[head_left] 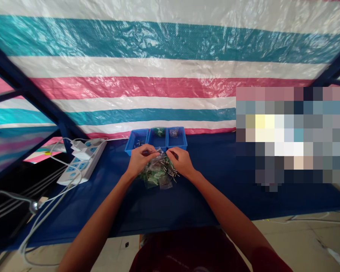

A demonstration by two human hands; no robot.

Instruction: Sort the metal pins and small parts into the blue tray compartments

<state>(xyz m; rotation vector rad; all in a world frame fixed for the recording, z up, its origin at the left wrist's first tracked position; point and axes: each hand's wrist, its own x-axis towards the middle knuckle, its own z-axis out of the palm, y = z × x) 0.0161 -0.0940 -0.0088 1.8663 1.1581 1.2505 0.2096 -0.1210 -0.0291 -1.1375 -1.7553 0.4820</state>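
Centre of frame: left hand [140, 160] and right hand [181, 161], fingers pinched on a clear plastic bag [158, 156] above a pile of small metal pins [170, 172] and green parts [151, 176] on a blue tablecloth [215, 189]. Behind them: three blue bins [156, 139]. Left: white power strip [83, 160]. Top: striped tarpaulin [158, 75].

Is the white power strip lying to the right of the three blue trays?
No, the white power strip lies on the blue table to the left of the blue trays, with plugs in it.
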